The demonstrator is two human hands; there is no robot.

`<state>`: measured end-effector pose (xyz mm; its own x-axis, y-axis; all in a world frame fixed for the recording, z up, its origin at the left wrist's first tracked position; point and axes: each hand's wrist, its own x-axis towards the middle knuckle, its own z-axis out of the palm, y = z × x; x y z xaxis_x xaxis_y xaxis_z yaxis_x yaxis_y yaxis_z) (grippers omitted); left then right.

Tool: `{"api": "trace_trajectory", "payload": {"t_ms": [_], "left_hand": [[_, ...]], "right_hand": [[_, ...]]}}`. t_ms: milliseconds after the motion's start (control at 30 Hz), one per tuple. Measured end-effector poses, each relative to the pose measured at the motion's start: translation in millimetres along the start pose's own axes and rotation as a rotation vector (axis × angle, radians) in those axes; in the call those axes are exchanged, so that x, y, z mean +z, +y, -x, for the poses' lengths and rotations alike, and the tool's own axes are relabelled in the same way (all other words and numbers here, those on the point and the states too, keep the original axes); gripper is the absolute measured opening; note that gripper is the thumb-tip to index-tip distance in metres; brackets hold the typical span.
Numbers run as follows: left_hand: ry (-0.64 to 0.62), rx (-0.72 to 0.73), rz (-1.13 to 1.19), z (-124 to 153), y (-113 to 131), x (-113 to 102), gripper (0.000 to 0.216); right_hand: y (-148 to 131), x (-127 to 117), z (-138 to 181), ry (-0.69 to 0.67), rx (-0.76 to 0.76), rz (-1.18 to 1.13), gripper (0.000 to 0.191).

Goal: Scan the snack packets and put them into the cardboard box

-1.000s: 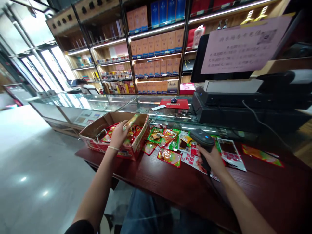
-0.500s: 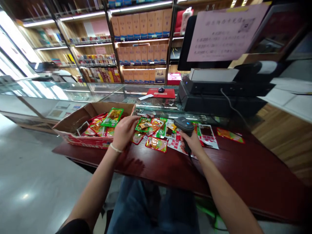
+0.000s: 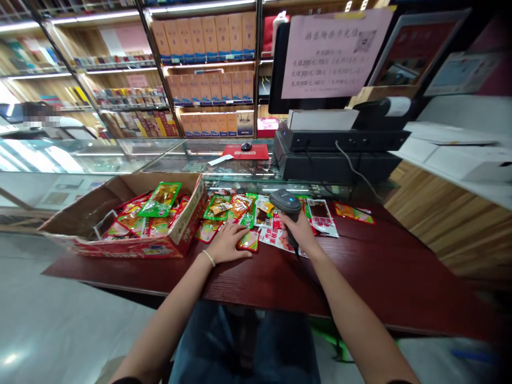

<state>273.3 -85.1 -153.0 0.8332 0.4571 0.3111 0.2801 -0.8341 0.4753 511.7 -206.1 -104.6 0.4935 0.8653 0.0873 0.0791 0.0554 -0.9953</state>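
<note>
1. Left hand (image 3: pixel 228 242) has moved since the earlier frame, from beside the box's edge rightward and down over a red-edged packet (image 3: pixel 250 241); right hand (image 3: pixel 299 232) keeps its hold on the scanner (image 3: pixel 285 200).
2. Risk, in my judgement: the red-edged packet lies flat and looks slick, so the left fingertips could slide over it instead of getting beneath its edge.
3. Risk: the loose packets (image 3: pixel 218 207) just beyond the left fingers overlap, so a sweeping grasp could drag a neighbour along.
4. Risk: the green packet (image 3: pixel 161 198), left of the left fingers, sits tilted atop the heap inside the cardboard box (image 3: pixel 184 234); a knock to the wall could make it slip.
5. Risk: the scanner's cable (image 3: pixel 298 253), trailing below the right fingers, could snag the white packet (image 3: pixel 276 241) near them.
6. Left fingers: spread apart, palm down, partly covering the red-edged packet. Whether they press on it cannot be told.
7. Right fingers: closed around the scanner's handle, its head projecting beyond them.
</note>
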Motion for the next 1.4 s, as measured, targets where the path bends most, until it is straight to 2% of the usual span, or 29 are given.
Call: {"api": "trace_trajectory", "payload": {"t_ms": [33, 100, 233, 300, 367, 500, 600, 700, 767, 833, 900, 1000, 1100, 1233, 1400], "left_hand": [[0.0, -0.015, 0.02, 0, 1, 0, 0.073], [0.019, -0.036, 0.062, -2, 2, 2, 0.07], [0.111, -0.008, 0.13, -7, 6, 6, 0.042], [0.173, -0.053, 0.14, -5, 8, 5, 0.029], [0.29, -0.156, 0.142, -3, 10, 4, 0.025], [0.592, -0.349, 0.178, -11, 9, 0, 0.034], [0.694, -0.441, 0.392, -36, 3, -1, 0.04], [0.706, -0.537, 0.823, -63, 0, 3, 0.038], [0.659, -0.528, 1.108, -73, 0, 8, 0.033], [0.605, -0.482, 1.277, -74, 1, 13, 0.042], [0.581, -0.477, 1.329, -71, 2, 18, 0.052], [0.597, -0.495, 1.362, -64, 0, 20, 0.052], [0.657, -0.478, 1.459, -62, -1, 15, 0.045], [0.728, -0.468, 1.564, -64, 0, 6, 0.039], [0.77, -0.484, 1.599, -66, 0, 8, 0.04]], "right_hand": [[-1, 0, 0, 0.004, 0.005, -0.001, 0.039], [-2, 1, 1, 0.003, 0.019, -0.008, 0.039], [-4, 3, 2, -0.015, 0.037, -0.033, 0.04], [-4, 3, 2, -0.007, 0.04, -0.046, 0.04], [-3, 3, 1, 0.016, 0.035, -0.058, 0.04], [1, 1, -1, 0.022, 0.013, -0.079, 0.04], [5, -1, -3, 0.004, 0.002, -0.088, 0.04], [8, -2, -4, 0.015, -0.001, -0.091, 0.04], [8, -2, -5, 0.029, 0.002, -0.086, 0.04], [7, -2, -5, 0.044, -0.001, -0.074, 0.041], [5, -1, -4, 0.062, -0.008, -0.064, 0.041], [2, 0, -1, 0.042, 0.005, -0.048, 0.04], [2, 3, 2, -0.066, 0.062, 0.048, 0.04], [3, 8, 6, -0.197, 0.053, 0.23, 0.048], [-2, 11, 9, -0.27, 0.064, 0.243, 0.056]]}}
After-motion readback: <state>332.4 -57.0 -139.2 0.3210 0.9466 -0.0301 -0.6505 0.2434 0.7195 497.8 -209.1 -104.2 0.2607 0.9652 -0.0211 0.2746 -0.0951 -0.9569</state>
